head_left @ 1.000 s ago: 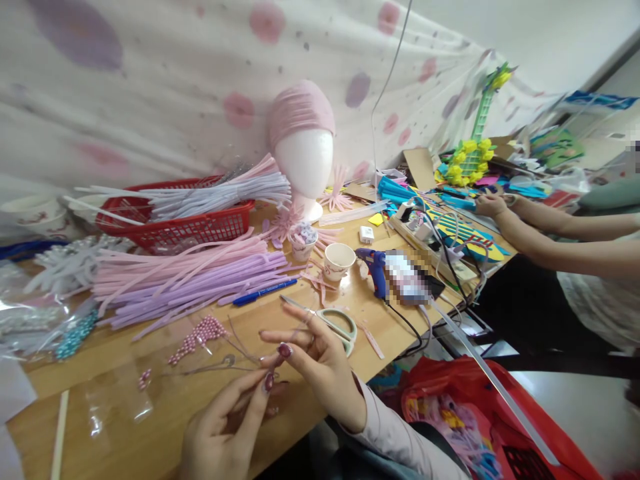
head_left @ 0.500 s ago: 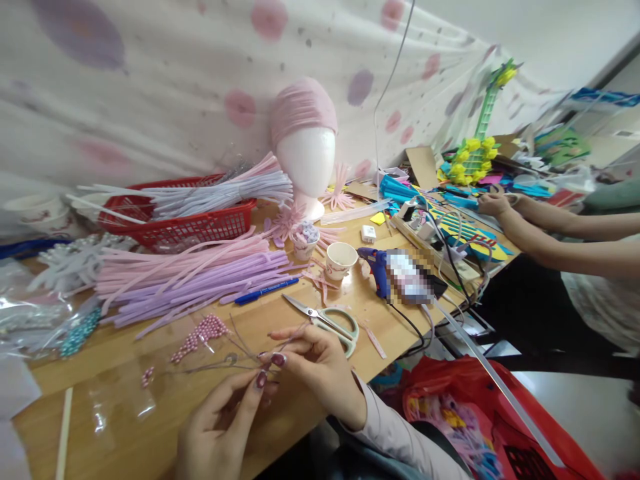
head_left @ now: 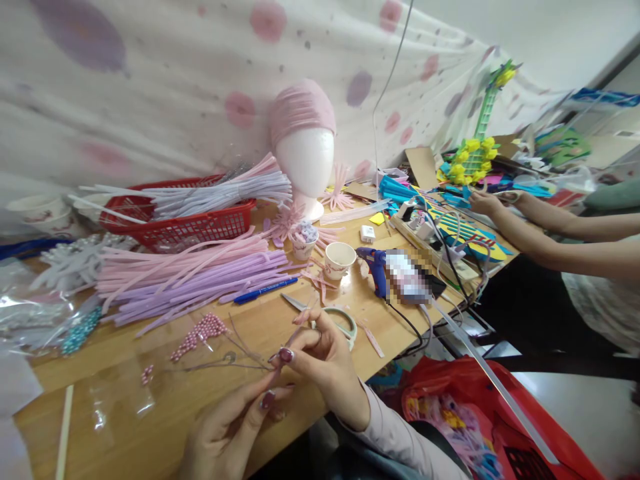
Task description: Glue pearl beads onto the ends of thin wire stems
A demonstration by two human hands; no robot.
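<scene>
My left hand [head_left: 227,430] and my right hand [head_left: 320,363] meet low over the front edge of the wooden table [head_left: 165,400]. Both pinch thin silvery wires [head_left: 235,357] that fan out to the left across the table; the fingertips touch each other at the pinch. A cluster of pink beads on wire [head_left: 197,333] lies just left of the wires. Pale green-handled scissors [head_left: 335,320] rest right behind my right hand.
Heaps of pink and purple pipe cleaners [head_left: 190,273], a red basket [head_left: 175,223], a foam head with a pink cap [head_left: 305,143], paper cups [head_left: 337,260], a blue pen [head_left: 265,291] and a blue glue gun [head_left: 375,267] crowd the table. Another person's arms [head_left: 530,230] work at the right.
My right hand's fingers, spread a second ago, have curled in and pinched the wires against my left fingertips. The other person's hand shifted slightly left.
</scene>
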